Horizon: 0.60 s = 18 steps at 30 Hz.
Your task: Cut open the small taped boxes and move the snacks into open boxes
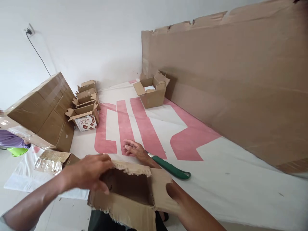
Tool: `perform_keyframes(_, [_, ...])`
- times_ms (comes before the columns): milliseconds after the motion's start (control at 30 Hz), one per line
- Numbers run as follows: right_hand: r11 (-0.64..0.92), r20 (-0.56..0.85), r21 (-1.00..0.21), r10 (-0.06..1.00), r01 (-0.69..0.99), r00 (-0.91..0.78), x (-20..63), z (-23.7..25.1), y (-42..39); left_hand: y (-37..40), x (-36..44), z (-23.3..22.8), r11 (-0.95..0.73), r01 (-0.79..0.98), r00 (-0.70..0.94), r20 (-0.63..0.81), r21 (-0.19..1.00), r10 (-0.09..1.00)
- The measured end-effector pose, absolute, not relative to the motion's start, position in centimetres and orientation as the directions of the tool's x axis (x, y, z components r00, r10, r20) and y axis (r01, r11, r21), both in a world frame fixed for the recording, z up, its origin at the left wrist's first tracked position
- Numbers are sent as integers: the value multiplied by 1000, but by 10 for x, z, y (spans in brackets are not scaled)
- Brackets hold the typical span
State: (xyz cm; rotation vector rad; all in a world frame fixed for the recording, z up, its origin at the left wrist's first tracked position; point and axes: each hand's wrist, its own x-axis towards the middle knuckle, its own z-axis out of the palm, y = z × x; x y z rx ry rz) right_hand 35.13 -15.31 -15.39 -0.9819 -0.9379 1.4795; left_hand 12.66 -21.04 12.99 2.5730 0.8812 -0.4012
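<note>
Right now the left hand (92, 171) grips the near flap of the torn, open brown cardboard box (131, 195) at the person's lap. Just beyond the box, the right hand (133, 149) rests open and empty on the white-and-pink floor sheet (216, 173), beside a green-handled knife (172, 169); taking the knife looks the likely next move.

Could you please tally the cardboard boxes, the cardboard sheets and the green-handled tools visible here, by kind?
Open small cardboard boxes: 5 (one under the left hand, one by the wall, three in a row)
Large taped carton: 1
Big cardboard sheet: 1
Green-handled tool: 1
Total: 8
</note>
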Motion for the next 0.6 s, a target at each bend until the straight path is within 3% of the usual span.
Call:
perform_keyframes(67, [-115, -93, -939, 992, -323, -86, 353, -153, -156, -238, 135, 128, -770, 627, 746, -373, 114, 552])
perform_keyframes(167, [-112, -91, -943, 992, -313, -82, 354, -152, -157, -256, 139, 127, -770, 638, 731, -309, -5, 608])
perform_keyframes(300, [-115, -95, -943, 992, -312, -81, 354, -155, -152, -268, 135, 121, -788, 616, 757, -280, 3, 590])
perform_keyframes(400, [-115, -92, -942, 992, -316, -85, 353, -159, -147, -278, 136, 102, -813, 577, 744, -460, 78, 484])
perform_keyframes(467, [-111, -88, -941, 992, -319, -85, 352, -162, -144, -281, 138, 84, -816, 576, 690, -566, 51, 451])
perform_keyframes(600, [-92, -69, -945, 994, -314, -84, 352, -165, -143, -270, 145, 63, -837, 547, 673, -582, -21, 455])
